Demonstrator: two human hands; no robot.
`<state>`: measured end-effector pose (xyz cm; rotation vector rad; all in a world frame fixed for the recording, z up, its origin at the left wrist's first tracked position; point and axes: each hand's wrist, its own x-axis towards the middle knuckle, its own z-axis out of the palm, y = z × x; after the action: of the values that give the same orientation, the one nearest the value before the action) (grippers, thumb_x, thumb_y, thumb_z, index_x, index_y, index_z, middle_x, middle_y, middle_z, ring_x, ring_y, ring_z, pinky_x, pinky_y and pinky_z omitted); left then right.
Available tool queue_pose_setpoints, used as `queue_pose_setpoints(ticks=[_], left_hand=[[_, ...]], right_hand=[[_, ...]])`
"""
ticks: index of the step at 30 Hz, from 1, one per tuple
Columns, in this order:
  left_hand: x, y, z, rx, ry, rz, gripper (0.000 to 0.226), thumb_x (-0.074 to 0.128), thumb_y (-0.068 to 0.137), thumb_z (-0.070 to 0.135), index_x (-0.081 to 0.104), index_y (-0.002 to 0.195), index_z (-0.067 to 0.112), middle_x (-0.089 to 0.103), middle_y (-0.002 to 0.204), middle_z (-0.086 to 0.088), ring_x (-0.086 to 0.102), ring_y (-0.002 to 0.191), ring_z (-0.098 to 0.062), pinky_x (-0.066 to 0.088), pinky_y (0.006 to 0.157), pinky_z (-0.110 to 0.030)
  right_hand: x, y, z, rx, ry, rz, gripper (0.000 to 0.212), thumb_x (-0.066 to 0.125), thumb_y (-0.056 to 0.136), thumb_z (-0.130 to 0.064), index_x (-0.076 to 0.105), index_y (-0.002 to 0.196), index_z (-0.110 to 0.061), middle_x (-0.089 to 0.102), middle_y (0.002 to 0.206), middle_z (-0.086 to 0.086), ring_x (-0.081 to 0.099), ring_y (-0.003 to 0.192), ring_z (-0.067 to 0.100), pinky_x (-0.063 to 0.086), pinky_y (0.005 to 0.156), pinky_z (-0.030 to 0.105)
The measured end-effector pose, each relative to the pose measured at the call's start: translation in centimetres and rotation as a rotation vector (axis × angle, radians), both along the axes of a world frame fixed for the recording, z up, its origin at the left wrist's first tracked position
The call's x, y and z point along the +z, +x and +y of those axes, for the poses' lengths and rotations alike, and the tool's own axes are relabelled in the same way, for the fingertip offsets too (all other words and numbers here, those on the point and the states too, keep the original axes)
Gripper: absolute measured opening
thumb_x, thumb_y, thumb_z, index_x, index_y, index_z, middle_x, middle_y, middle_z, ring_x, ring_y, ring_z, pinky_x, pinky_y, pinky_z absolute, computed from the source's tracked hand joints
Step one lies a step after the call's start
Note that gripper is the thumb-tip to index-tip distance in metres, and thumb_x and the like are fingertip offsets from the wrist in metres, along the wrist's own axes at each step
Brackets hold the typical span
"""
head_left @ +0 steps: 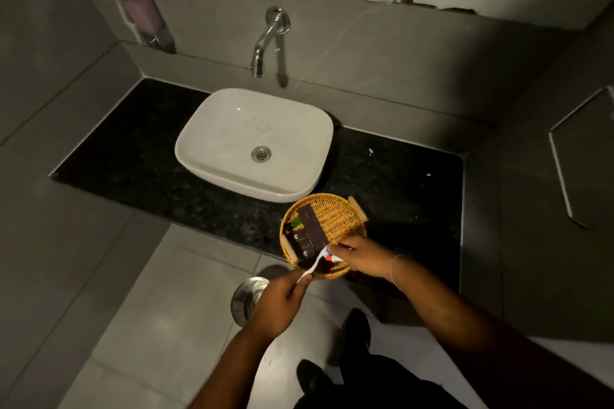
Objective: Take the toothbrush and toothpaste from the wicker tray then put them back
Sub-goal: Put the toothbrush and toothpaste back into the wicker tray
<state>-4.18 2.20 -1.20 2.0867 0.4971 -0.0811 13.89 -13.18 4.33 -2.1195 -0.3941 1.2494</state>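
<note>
We could not read the labels on the dark boxes (305, 241); the right hand (360, 256) hid most of the toothpaste (333, 258).

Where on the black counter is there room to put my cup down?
The counter is bare left of the white sink. There is also bare room right of the sink, behind the wicker tray, with only small white specks. The front right corner is crowded: the tray holds dark boxes, and both hands work over it.

Left hand (277, 300) pinches toothbrush (312, 266), right hand (360, 257) toothpaste (332, 258) over wicker tray (335, 212).
</note>
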Motion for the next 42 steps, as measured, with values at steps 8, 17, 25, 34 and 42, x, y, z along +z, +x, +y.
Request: queue_pose_setpoints(ticks=[8, 17, 25, 34, 42], left_hand=[[-2.6, 6.1, -0.7, 0.358, -0.599, 0.292, 0.028, 0.056, 0.107, 0.013, 0.078, 0.109, -0.005, 0.076, 0.096, -0.023, 0.064, 0.093, -0.027, 0.048, 0.087, -0.03], [-4.1, 13.3, 0.4, 0.249, -0.381, 0.324, 0.025, 0.064, 0.105, 0.008, 0.079, 0.12, -0.005, 0.079, 0.116, -0.021, 0.074, 0.107, -0.03, 0.06, 0.091, -0.025], [-5.1, 16.9, 0.2, 0.454, -0.399, 0.382, 0.032, 0.071, 0.102, 0.029, 0.078, 0.123, 0.007, 0.074, 0.089, -0.008, 0.069, 0.078, -0.022, 0.053, 0.046, -0.021], [-6.7, 19.0, -0.6, 0.516, -0.36, 0.448, 0.017, 0.074, 0.098, 0.006, 0.08, 0.111, -0.004, 0.075, 0.087, -0.018, 0.07, 0.068, -0.024, 0.066, 0.07, -0.04], [-7.7, 19.8, -1.0, 0.449, -0.202, 0.477, 0.013, 0.075, 0.098, 0.008, 0.083, 0.102, -0.001, 0.082, 0.094, -0.019, 0.075, 0.065, -0.021, 0.065, 0.063, -0.031]], right_hand=[[-4.3, 4.0, 0.5, -0.115, -0.214, 0.092, 0.045, 0.042, 0.111, -0.029, 0.049, 0.151, -0.01, 0.051, 0.153, 0.015, 0.052, 0.138, 0.034, 0.047, 0.106, 0.042], [-9.3, 5.1, 2.8, -0.417, -0.174, 0.016, 0.044, 0.049, 0.107, -0.014, 0.051, 0.151, -0.004, 0.054, 0.153, 0.018, 0.053, 0.142, 0.032, 0.043, 0.119, 0.038], [-10.9, 6.0, 2.6, -0.555, -0.165, -0.085, 0.034, 0.056, 0.104, -0.023, 0.071, 0.133, -0.012, 0.069, 0.138, 0.011, 0.065, 0.128, 0.031, 0.054, 0.109, 0.043], [-11.7, 5.2, 2.2, -0.493, -0.218, -0.312, 0.035, 0.059, 0.101, -0.045, 0.077, 0.113, -0.017, 0.079, 0.115, 0.003, 0.076, 0.107, 0.023, 0.062, 0.092, 0.036], [-12.8, 4.7, 2.0, -0.471, -0.249, -0.324, 0.037, 0.055, 0.103, -0.045, 0.077, 0.114, -0.017, 0.077, 0.118, 0.006, 0.073, 0.109, 0.026, 0.058, 0.092, 0.036]])
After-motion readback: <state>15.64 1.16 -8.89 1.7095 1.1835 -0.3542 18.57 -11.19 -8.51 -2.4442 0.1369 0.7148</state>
